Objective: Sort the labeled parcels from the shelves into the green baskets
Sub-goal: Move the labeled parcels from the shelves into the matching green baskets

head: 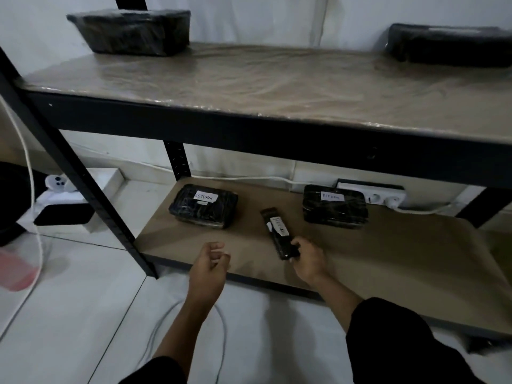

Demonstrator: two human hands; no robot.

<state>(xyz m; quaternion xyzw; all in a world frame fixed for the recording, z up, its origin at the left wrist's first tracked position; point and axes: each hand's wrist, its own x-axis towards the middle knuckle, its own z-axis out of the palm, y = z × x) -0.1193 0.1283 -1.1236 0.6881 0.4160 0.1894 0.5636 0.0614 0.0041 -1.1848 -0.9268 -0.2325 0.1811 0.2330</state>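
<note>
A slim parcel (278, 232) in black wrap lies on the lower shelf (388, 253), its near end pinched in the right hand (309, 259), while the left hand (210, 263) hangs loosely curled and holds nothing just over the shelf's front edge. Behind it sit two wider parcels, the left parcel (203, 205) labeled RETURN and the right parcel (335, 206) (its label blurred), with a white power strip (388, 196) at the back. Two more wrapped parcels rest on the upper shelf (249, 81), and a dark shelf post (83, 176) slants across just left of the left hand.
</note>
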